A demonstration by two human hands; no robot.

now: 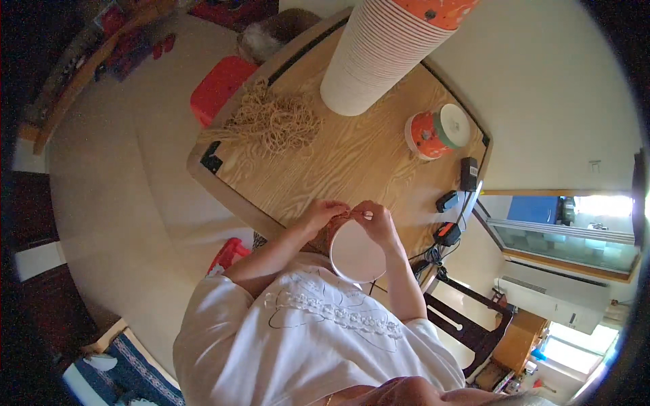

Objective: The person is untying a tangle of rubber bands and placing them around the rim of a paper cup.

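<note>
A round paper bucket (359, 254) rests against my body at the near table edge, its pale round end facing up and a strip of orange-red side showing. At its far side my left hand (325, 214) and my right hand (376, 222) meet, fingers pinched together. What sits between the fingertips is too small to make out. Further off on the table lies a tangled heap of tan twine (274, 122). Beyond it rises a tall stack of nested white paper buckets (379, 57) with an orange printed one at its top.
On the table's right stand an orange printed tub (426, 135) and a white-topped green-rimmed one (453, 126). Black adapters (468, 174) and cables line the right edge. A red stool (220, 88) stands beyond the left edge; a dark wooden chair (467, 325) is at right.
</note>
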